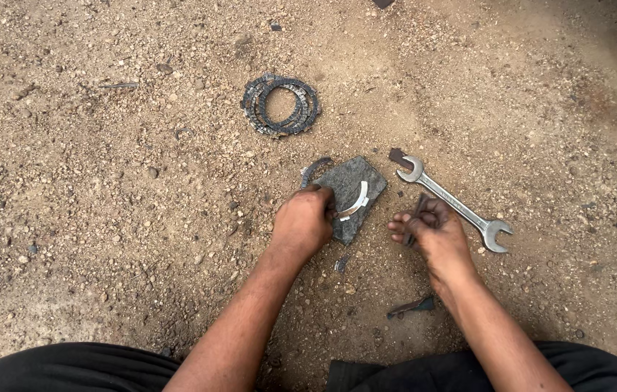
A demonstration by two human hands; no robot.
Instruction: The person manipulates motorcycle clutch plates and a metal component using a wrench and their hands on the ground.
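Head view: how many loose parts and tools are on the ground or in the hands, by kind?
Toothed ring stack: 1
Double-ended spanner: 1
Flat grey slab: 1
Curved metal pieces: 2, a pale one at the left hand, a dark one beside the slab
Dark slim tool in the right hand: 1
Total: 6

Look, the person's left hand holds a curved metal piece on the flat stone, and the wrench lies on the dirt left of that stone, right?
Not quite. The wrench lies right of the flat stone, not left, as the head view shows. The left hand does hold the curved metal piece there.
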